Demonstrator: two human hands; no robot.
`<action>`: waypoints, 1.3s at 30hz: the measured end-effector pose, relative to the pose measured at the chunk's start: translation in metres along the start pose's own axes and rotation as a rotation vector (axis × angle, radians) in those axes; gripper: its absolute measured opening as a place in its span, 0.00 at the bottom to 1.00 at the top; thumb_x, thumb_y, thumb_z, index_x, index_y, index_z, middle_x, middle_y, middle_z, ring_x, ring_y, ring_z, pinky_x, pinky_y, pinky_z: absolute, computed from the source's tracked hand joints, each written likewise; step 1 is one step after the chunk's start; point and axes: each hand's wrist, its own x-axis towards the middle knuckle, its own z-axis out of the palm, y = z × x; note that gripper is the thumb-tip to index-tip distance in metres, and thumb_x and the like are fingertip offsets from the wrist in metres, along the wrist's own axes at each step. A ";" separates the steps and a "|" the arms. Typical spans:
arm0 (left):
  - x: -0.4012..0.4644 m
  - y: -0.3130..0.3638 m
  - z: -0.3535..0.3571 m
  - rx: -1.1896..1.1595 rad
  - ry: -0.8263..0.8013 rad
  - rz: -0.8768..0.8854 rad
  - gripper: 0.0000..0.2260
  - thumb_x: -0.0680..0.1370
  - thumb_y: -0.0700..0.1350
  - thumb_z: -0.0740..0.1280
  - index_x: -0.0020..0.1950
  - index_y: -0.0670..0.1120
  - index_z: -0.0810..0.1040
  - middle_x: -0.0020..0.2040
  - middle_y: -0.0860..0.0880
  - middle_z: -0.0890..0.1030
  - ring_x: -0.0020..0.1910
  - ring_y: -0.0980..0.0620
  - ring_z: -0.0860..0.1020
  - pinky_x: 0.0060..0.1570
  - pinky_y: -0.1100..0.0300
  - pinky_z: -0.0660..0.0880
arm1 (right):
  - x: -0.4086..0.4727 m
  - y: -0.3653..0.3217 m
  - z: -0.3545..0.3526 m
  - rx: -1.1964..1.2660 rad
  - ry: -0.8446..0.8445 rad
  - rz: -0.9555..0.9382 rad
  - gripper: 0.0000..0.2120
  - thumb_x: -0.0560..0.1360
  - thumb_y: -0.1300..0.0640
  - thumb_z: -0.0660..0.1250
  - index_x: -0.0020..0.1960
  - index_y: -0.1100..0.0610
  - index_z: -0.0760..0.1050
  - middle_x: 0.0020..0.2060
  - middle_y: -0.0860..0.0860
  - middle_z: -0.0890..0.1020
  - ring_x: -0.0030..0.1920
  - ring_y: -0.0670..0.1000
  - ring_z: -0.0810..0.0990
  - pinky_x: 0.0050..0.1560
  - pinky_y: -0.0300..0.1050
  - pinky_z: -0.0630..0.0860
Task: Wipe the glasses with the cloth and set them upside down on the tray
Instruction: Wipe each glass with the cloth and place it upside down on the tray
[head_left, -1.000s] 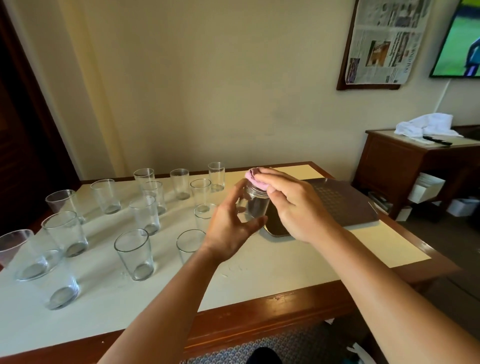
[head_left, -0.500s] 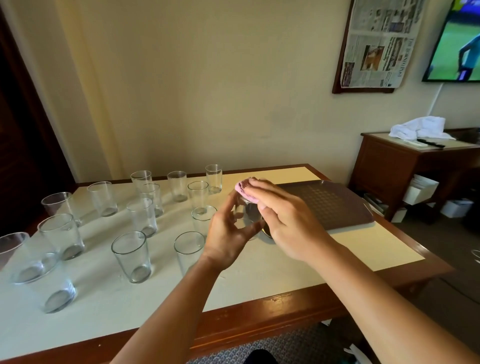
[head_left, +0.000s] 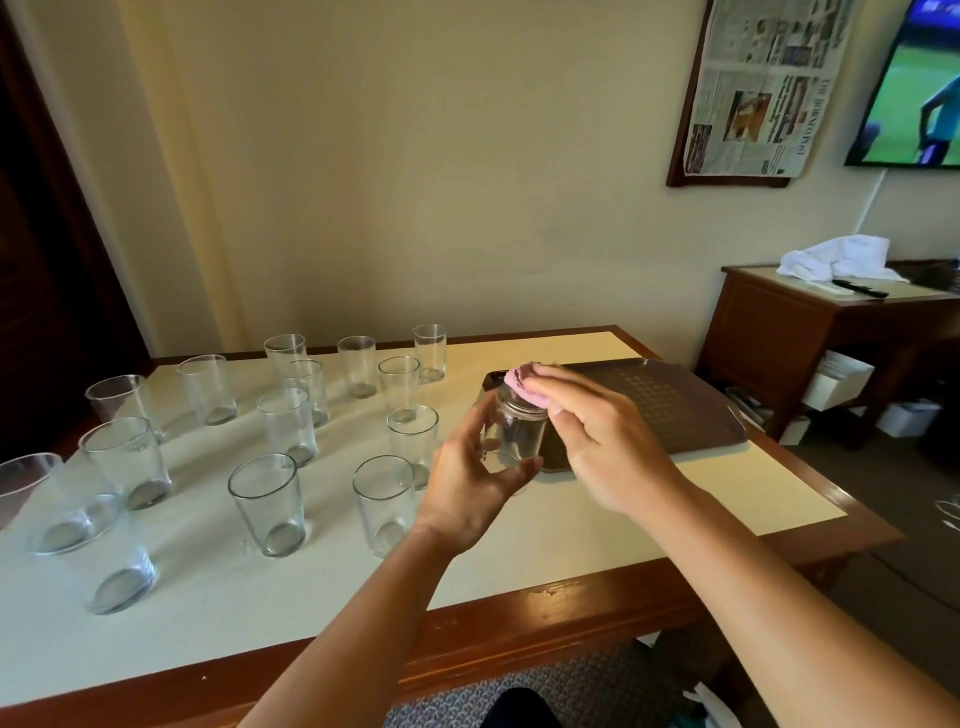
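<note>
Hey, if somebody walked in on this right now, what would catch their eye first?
Most likely the two hands in the middle: the left hand holds a glass while the right hand presses a pink cloth into its mouth. Next, the crowd of upright glasses on the table's left half, and the brown tray lying bare at right.

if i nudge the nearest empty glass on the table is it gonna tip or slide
Probably slide. The glass stands upright on its thick base on the smooth pale table. It tapers, wider at the rim, so a push high up might tip it; push low. It looks like clear, thin-walled glass, so likely fragile if it knocks its neighbour.
</note>
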 end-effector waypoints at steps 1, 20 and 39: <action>-0.001 0.001 0.003 -0.008 0.000 0.000 0.34 0.74 0.48 0.80 0.78 0.54 0.70 0.63 0.59 0.81 0.62 0.53 0.80 0.58 0.55 0.80 | 0.003 -0.003 0.002 0.002 -0.001 0.016 0.22 0.83 0.68 0.58 0.73 0.53 0.75 0.73 0.49 0.75 0.74 0.46 0.71 0.75 0.47 0.68; 0.042 -0.027 0.042 -0.185 0.000 -0.141 0.31 0.74 0.37 0.79 0.74 0.52 0.72 0.63 0.52 0.81 0.58 0.47 0.83 0.50 0.60 0.81 | 0.005 0.068 -0.006 -0.005 0.082 0.107 0.20 0.82 0.69 0.58 0.69 0.56 0.78 0.67 0.47 0.80 0.68 0.41 0.76 0.72 0.35 0.69; 0.180 -0.123 0.075 0.205 0.119 -0.436 0.33 0.72 0.49 0.82 0.69 0.54 0.67 0.60 0.52 0.80 0.57 0.50 0.81 0.55 0.52 0.84 | -0.010 0.225 0.092 -0.270 -0.179 0.265 0.22 0.82 0.64 0.63 0.75 0.54 0.73 0.72 0.50 0.75 0.70 0.53 0.75 0.64 0.40 0.75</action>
